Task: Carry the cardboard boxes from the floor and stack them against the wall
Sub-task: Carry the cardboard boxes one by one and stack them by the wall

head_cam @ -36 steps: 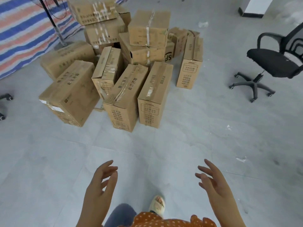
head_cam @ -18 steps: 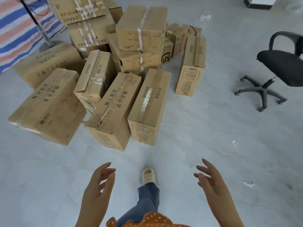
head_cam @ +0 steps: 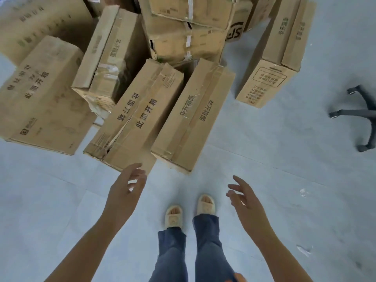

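The left hand [head_cam: 127,187] and right hand [head_cam: 245,197] are reaching forward with fingers loosely spread and holding nothing, likely shaped to take a box by its sides. The cardboard boxes [head_cam: 191,117] are lying heaped on the floor [head_cam: 284,159] at twelve o'clock, the two nearest pointing their short ends at the slippered feet [head_cam: 190,212].

Two empty hands, left [head_cam: 124,190] and right [head_cam: 245,202], before a cardboard boxes [head_cam: 134,115] heap on the floor [head_cam: 274,159]

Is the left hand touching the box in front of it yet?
Cannot tell. In the head view the left hand's fingertips overlap the near corner of the box, but from above this could be contact or a hover. Fingers are open, no grip.
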Demonstrator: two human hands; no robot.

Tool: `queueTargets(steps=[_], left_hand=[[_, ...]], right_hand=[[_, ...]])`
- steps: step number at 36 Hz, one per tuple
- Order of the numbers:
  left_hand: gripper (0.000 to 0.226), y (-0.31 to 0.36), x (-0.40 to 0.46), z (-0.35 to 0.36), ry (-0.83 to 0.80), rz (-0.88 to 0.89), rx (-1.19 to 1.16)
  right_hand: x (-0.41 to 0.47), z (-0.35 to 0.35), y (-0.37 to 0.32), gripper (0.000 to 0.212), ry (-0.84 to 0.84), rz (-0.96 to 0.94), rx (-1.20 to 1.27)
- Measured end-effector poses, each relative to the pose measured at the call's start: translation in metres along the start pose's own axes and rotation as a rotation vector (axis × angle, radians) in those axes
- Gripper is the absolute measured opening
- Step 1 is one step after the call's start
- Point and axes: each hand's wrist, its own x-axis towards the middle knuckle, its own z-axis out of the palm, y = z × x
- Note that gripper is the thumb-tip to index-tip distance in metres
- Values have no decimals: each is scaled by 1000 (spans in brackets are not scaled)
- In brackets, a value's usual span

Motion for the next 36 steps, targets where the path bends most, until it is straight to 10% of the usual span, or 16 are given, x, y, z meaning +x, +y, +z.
queueTargets(steps=[19, 30, 36], left_hand=[[23, -183, 253, 126, 176, -358, -43], [37, -178, 239, 139, -173, -384, -177], [69, -166, 205, 176, -362, -401, -155]], right_hand=[[241, 163, 123, 85, -308, 229, -14], [247, 152, 145, 92, -308, 291, 105], [248, 92, 167, 56, -171, 336, 164]])
